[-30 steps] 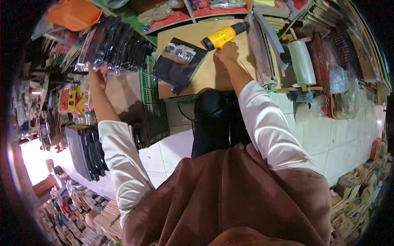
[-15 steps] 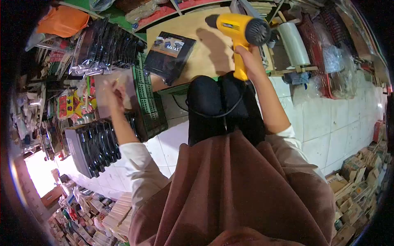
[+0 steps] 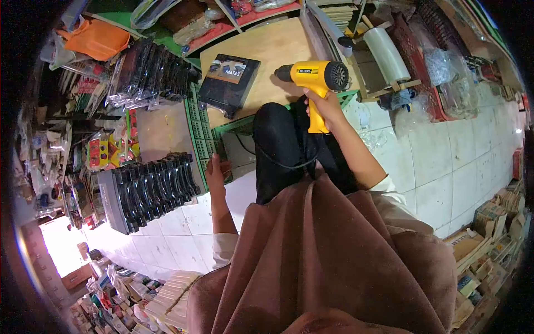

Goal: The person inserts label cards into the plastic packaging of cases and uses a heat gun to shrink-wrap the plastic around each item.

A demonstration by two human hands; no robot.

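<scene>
My right hand (image 3: 325,108) grips the handle of a yellow heat gun (image 3: 311,72), its black nozzle pointing left over the wooden tabletop (image 3: 278,44). A dark cord hangs in a loop across my knees. Beyond the nozzle lies a flat black package (image 3: 229,83) in clear film, with a printed label reading "MATAS". My left hand (image 3: 217,170) is low beside the green crate (image 3: 201,125), fingers loosely apart and nothing seen in them. Left of that hand stands a row of black glossy items (image 3: 158,189).
Plastic-wrapped black packages (image 3: 150,72) stand upright at the upper left. An orange bag (image 3: 97,39) lies behind them. A roll of clear film (image 3: 387,55) sits on a wooden holder to the right, beside a red crate (image 3: 428,83). Stacked cardboard (image 3: 478,234) lies at the lower right.
My left hand has come down and right, from above the brown surface to beside the green crate. My right hand has lowered the heat gun slightly towards me.
</scene>
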